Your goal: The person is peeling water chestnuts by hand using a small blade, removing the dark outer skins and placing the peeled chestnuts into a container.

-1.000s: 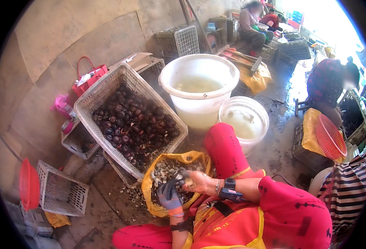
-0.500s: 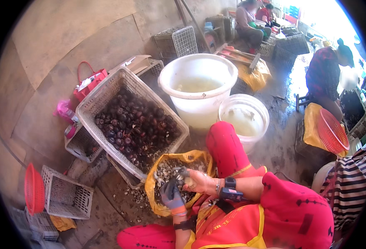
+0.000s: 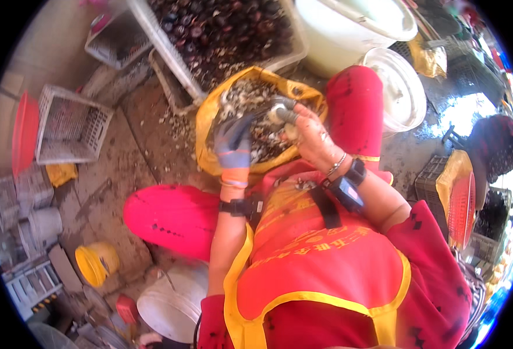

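The right hand (image 3: 316, 138), bare-skinned with grey coverings on its fingertips, pinches a pale, rounded, whitish piece (image 3: 276, 114) just above centre of the frame. To its left, the left hand (image 3: 235, 142), in a grey-and-violet glove with an orange cuff, has its fingers bent; whether it grips anything I cannot tell. Both sit over an open yellow plastic bag (image 3: 203, 136) of whitish and brown scraps (image 3: 245, 96).

If the piece is wet, it could slip from that fingertip pinch and be lost among the similar-coloured scraps. The bag's soft rim could fold inward if a forearm presses it. A shift of the red-trousered knee (image 3: 355, 104) could bump the round white plastic bucket (image 3: 406, 119) beside it, upper right.

Yellow printed characters run across the red, yellow-edged apron (image 3: 320, 270), lower centre; a small pale label on the left wrist's black strap (image 3: 233, 207) is too small to read.
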Available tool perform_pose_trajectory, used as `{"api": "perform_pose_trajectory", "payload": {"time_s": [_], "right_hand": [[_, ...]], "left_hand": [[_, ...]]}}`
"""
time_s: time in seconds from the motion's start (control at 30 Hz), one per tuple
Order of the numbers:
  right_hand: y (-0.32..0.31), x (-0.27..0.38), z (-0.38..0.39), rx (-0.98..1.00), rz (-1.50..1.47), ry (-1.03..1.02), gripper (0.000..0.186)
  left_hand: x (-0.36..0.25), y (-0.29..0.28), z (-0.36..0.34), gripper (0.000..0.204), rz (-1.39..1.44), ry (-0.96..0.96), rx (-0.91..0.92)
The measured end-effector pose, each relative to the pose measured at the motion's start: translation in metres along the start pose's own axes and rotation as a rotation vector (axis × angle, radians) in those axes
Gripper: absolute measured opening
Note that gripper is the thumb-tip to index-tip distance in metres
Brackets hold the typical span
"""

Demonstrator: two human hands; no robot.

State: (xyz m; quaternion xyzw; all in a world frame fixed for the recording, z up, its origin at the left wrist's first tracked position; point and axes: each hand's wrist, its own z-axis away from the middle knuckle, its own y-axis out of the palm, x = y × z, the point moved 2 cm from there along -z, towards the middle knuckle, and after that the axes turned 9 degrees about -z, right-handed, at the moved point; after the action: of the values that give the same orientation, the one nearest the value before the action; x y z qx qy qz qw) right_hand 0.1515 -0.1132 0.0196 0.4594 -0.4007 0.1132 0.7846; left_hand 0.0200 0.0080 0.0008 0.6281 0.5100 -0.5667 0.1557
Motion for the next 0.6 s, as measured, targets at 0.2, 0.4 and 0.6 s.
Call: {"api": "perform_pose_trajectory", "payload": {"time_s": [0.2,0.4,0.6], "right_hand": [[-0.002,-0.002,-0.005,0.001,0.138,-0.021,0.049],[0.011,0.013,0.000,0.036,0.274,0.038,0.045],[0.007,0.014,0.001,0.089,0.300,-0.063,0.039]], "left_hand": [[0.015,-0.003,0.000,0.030,-0.056,-0.052,-0.002],[0.021,0.001,0.000,0.029,-0.095,0.043,-0.040],[-0.003,-0.006,-0.005,0.027,-0.315,0.214,0.020]]}}
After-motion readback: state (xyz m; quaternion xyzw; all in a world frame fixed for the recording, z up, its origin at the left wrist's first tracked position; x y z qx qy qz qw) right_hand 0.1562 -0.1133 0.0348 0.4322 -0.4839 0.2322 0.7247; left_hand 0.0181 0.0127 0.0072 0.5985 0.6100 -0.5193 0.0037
